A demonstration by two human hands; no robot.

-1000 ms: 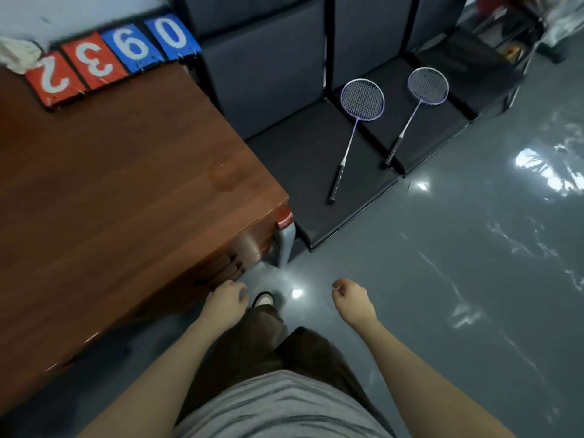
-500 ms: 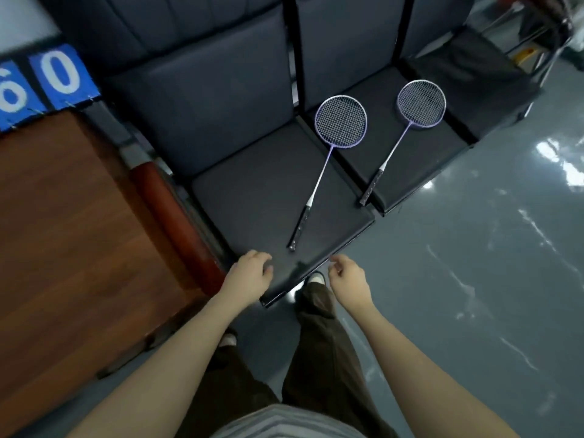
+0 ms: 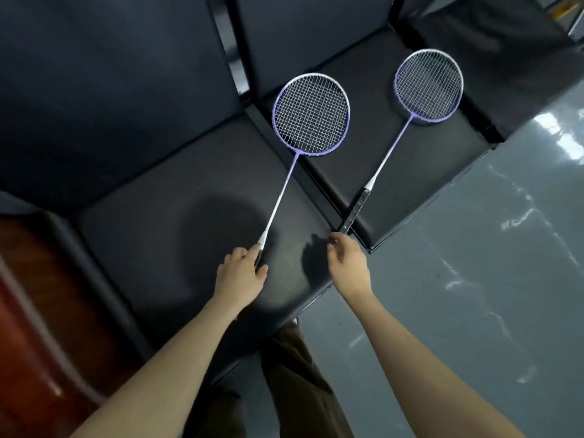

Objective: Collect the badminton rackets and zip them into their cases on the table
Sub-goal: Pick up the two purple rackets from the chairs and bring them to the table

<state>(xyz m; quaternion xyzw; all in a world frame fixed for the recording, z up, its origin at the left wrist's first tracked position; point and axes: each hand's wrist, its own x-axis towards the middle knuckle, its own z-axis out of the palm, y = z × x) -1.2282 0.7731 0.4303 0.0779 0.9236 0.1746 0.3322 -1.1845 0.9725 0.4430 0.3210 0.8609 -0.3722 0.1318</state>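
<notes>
Two purple-and-white badminton rackets lie on a row of dark padded seats. The left racket [image 3: 311, 115] has its head near the gap between two seats, and its black grip is under my left hand [image 3: 240, 275], whose fingers close around it. The right racket [image 3: 428, 86] lies on the neighbouring seat with its black handle [image 3: 355, 211] pointing at me. My right hand [image 3: 347, 259] hovers at the butt end of that handle, fingers curled and just touching or nearly touching it. No racket cases are in view.
The dark seat cushions [image 3: 158, 200] fill the upper half, with backrests behind. A brown wooden table edge [image 3: 28, 311] shows at the lower left. Glossy grey floor [image 3: 474, 279] lies to the right. My legs in brown trousers stand below.
I have walked from the table to the seats. Both hands moved forward; the left has closed on the left racket's grip, the right has reached the other handle's end.
</notes>
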